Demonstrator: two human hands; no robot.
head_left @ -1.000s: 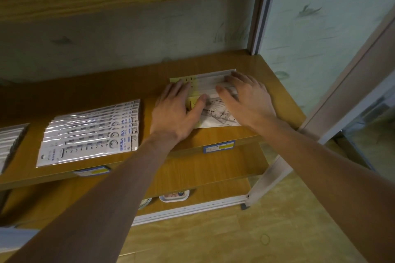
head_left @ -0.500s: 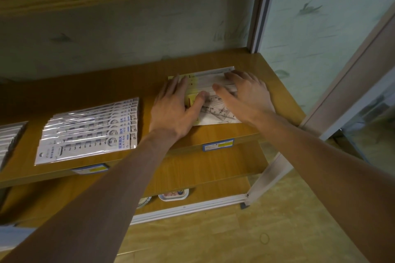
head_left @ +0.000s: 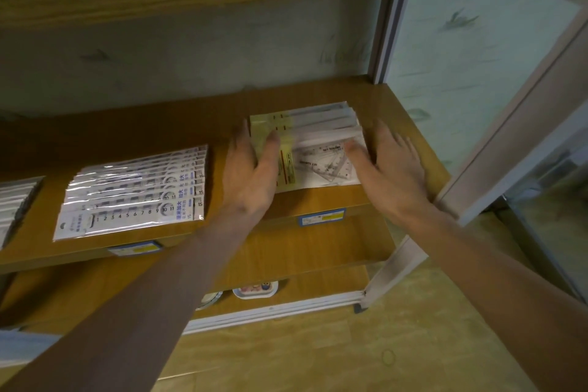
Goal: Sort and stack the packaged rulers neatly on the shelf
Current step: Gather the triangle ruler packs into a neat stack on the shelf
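Here, flat hands flanking glossy ruler packs

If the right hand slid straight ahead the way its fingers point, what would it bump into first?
The right hand lies flat beside the stack of ruler-set packets, its fingers aimed at the back of the shelf. Ahead looks like bare board, so probably the back wall first, though depth is hard to judge.
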